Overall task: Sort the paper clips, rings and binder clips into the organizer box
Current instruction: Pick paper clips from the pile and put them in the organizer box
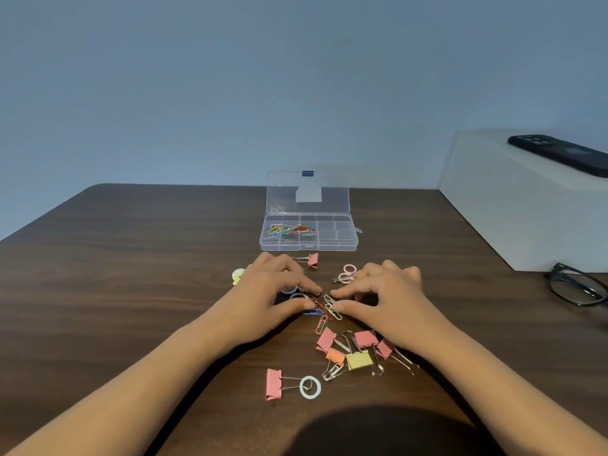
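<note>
Pink binder clip [273, 384] nearest, left hand [269, 291], right hand [391, 301], fingers [348, 292] pinching paper clips [331, 307]

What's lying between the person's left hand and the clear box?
A pink binder clip lies on bare wood between the left hand and the organizer box, seen in the head view.

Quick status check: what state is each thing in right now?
organizer box: lid open, left compartments partly filled.
left hand: pinching at the paper clips.
right hand: pinching at the paper clips.
binder clips: loose on the table, unsorted.
white ring: flat at a binder clip's handle tip.
phone: face down.
</note>
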